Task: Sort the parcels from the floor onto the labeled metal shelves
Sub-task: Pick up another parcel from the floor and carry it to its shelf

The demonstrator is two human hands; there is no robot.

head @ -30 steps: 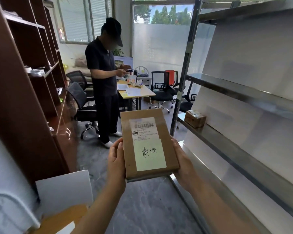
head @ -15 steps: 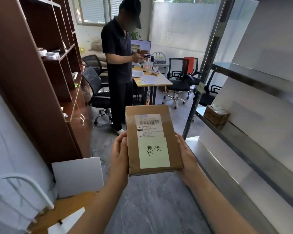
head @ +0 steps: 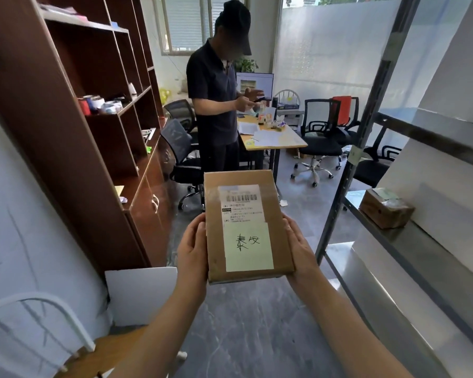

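Observation:
A flat brown cardboard parcel point(head: 279, 241) with a barcode label and a pale green handwritten note faces up in front of me. My left hand point(head: 193, 252) grips its left edge and my right hand point(head: 300, 249) grips its right edge, fingers curled underneath. The metal shelves point(head: 409, 241) run along the right side. A small brown box point(head: 385, 211) sits on the middle shelf near the upright post point(head: 366, 126).
A person in dark clothes point(head: 216, 105) stands ahead by a desk point(head: 273, 140), with office chairs point(head: 319, 137) around it. A dark wooden bookcase point(head: 93, 105) lines the left wall. A white chair point(head: 39, 323) and a white board point(head: 142, 293) stand at lower left.
My view has swung left and tilted down a little, so the metal shelves sit further right in frame. The parcel stays gripped between both hands at the same height.

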